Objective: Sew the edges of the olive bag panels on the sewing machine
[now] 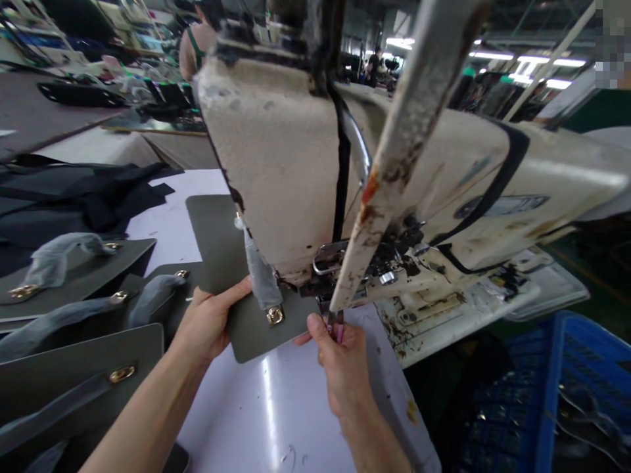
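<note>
A grey-green flat panel point(296, 322) lies under the head of a cream sewing machine point(276, 157). It carries a handle point(262, 276) wrapped in clear plastic, with gold-coloured hardware point(275, 315) at its near end. My left hand point(210, 318) grips the panel's left edge, thumb on top and fingers beneath. Close to the needle area, my right hand point(342, 358) is closed around small pink-handled scissors point(339, 332), partly hidden by the fingers. Its thumb and a fingertip are at the panel's right corner; whether they pinch it I cannot tell.
Several similar panels with wrapped handles point(69, 259) lie at left, beside black fabric pieces point(73, 197). A rusty metal bar point(389, 171) slants before the machine. A blue crate point(547, 394) stands lower right. The white work surface point(246, 414) has loose thread bits. A person point(194, 46) is behind.
</note>
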Available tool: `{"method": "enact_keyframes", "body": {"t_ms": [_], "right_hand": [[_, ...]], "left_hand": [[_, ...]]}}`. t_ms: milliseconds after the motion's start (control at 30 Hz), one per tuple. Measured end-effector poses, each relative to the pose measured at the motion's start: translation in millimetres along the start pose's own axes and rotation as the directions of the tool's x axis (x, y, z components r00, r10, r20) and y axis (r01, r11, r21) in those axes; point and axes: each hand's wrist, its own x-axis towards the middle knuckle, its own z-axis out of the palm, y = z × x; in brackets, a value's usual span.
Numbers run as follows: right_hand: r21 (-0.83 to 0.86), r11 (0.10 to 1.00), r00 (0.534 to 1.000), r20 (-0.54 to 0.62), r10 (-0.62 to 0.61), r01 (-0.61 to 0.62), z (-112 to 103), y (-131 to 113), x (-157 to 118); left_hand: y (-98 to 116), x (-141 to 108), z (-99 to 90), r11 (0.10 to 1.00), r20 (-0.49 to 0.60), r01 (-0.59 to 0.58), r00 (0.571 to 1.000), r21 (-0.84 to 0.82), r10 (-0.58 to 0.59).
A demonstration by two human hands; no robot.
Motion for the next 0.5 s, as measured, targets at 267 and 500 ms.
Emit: {"method": "enact_keyframes", "body": {"t_ms": [267, 500], "right_hand": [[0.119, 0.992, 0.997, -0.066, -0.045, 0.052, 14.5, 5.7, 11.3], [0.158, 0.986, 0.995, -0.092, -0.046, 0.06, 19.7, 5.4, 11.1]], "left_hand": [[7.7, 14.4, 16.4, 0.997, 0.009, -0.074, 0.997, 0.024, 0.074], [7.8, 15.3, 18.6, 0.995, 0.0, -0.098, 0.995, 0.026, 0.098]]}}
